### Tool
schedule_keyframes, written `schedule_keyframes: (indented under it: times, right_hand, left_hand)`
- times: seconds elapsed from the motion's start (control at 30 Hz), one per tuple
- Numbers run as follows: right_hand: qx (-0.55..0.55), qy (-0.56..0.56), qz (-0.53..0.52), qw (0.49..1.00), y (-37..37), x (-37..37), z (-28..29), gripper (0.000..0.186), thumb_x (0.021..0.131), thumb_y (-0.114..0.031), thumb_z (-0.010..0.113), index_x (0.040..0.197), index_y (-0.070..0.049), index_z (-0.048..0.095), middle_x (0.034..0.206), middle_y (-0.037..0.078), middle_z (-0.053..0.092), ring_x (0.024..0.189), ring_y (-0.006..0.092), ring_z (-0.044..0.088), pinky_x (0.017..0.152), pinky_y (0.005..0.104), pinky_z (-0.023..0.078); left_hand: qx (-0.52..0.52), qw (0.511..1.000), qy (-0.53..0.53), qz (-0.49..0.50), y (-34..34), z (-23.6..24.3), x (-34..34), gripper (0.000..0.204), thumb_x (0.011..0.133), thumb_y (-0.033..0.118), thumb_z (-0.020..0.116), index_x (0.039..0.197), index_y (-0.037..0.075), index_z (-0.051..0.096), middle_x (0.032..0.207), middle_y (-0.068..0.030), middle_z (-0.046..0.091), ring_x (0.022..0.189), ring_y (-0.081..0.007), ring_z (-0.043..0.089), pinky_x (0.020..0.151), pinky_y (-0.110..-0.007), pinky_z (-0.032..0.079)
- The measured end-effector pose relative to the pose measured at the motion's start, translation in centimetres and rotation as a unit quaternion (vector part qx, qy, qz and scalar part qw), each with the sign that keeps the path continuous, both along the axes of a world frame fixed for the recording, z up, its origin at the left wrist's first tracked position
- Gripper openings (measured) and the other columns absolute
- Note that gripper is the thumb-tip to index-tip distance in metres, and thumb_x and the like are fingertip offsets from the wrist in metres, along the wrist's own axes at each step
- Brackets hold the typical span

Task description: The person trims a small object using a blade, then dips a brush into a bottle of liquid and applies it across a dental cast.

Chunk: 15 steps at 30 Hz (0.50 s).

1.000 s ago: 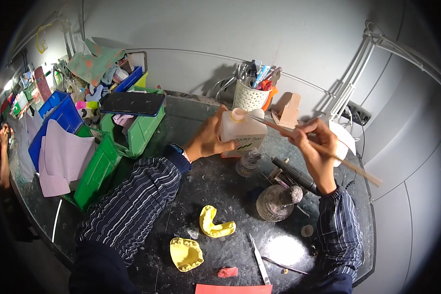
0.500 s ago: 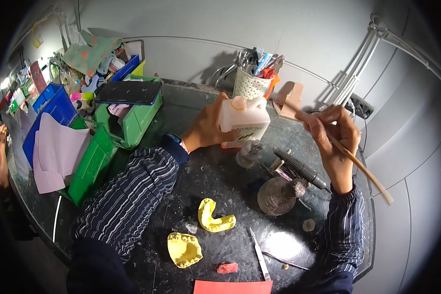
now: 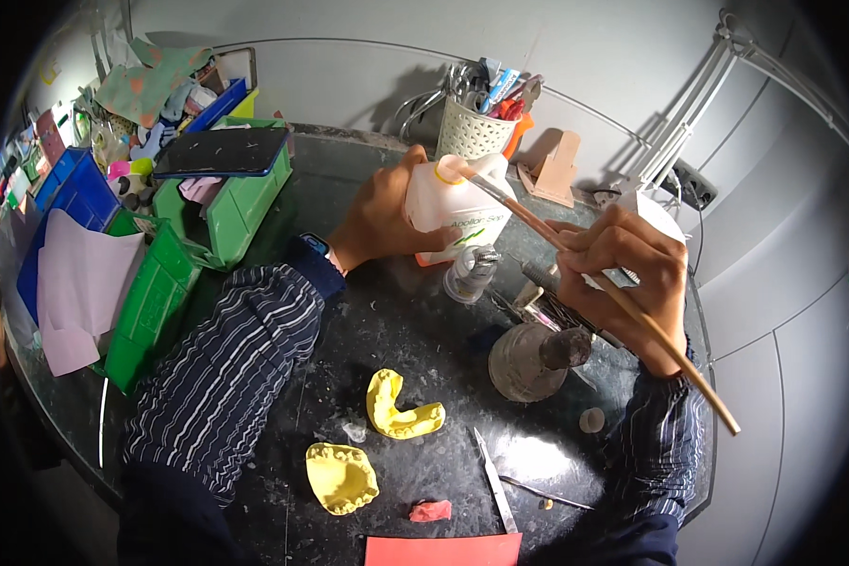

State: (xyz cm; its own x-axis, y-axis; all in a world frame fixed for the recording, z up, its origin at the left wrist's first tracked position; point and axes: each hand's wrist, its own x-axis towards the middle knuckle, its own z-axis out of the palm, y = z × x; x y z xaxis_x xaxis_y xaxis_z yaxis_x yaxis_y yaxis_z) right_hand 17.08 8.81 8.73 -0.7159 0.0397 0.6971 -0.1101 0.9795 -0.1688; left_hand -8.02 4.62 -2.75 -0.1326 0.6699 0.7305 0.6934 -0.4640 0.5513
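Note:
My left hand [image 3: 387, 212] grips a white plastic jug [image 3: 462, 212] with an open neck. My right hand [image 3: 623, 283] pinches a long wooden-handled brush [image 3: 690, 374]; the brush's tip meets the jug's mouth, though whether it is inside I cannot tell. Just in front of the jug stands a small glass container [image 3: 472, 275]. Nearer me lie a U-shaped yellow dental cast [image 3: 391, 415], a second yellow cast [image 3: 340, 481], a pink lump [image 3: 430, 510] and a metal blade [image 3: 495, 486]. A grimy rounded flask [image 3: 524, 373] stands below my right hand.
Green bins [image 3: 146, 321] and blue bins [image 3: 47, 226] with pink sheets and clutter crowd the left. A pen cup [image 3: 472, 132], tan block [image 3: 557, 170] and lamp arm [image 3: 679, 123] stand behind. A red sheet [image 3: 439, 552] lies nearest. Part of another person shows at the far left edge.
The brush in my right hand has swung down and left, its tip back at the jug's mouth after being away from it. My left hand and the jug appear higher in view, as does the bench.

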Motion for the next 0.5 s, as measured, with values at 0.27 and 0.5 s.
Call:
schedule_keyframes:
  times: [0.27, 0.5]
  right_hand:
    - [-0.004, 0.018, 0.011, 1.000, -0.28, -0.52, -0.34, 0.021, 0.061, 0.011, 0.069, 0.063, -0.003, 0.053, 0.064, 0.005, 0.057, 0.067, 0.0148, 0.065, 0.063, 0.0304, 0.057]
    - [0.042, 0.025, -0.018, 0.999, -0.61, -0.36, -0.07, 0.019, 0.064, 0.011, 0.067, 0.066, -0.002, 0.053, 0.067, 0.006, 0.055, 0.065, 0.0167, 0.064, 0.057, 0.0274, 0.054]
  left_hand:
    - [-0.001, 1.000, -0.016, -0.006, -0.38, -0.15, -0.22, 0.064, 0.059, 0.040, 0.079, 0.099, 0.002, 0.046, 0.077, -0.0173, 0.061, 0.073, -0.0352, 0.064, 0.065, -0.039, 0.050]
    - [0.005, 1.000, -0.020, 0.002, -0.30, 0.04, 0.47, 0.066, 0.059, 0.040, 0.080, 0.100, 0.001, 0.046, 0.077, -0.0167, 0.061, 0.073, -0.0335, 0.064, 0.066, -0.038, 0.051]
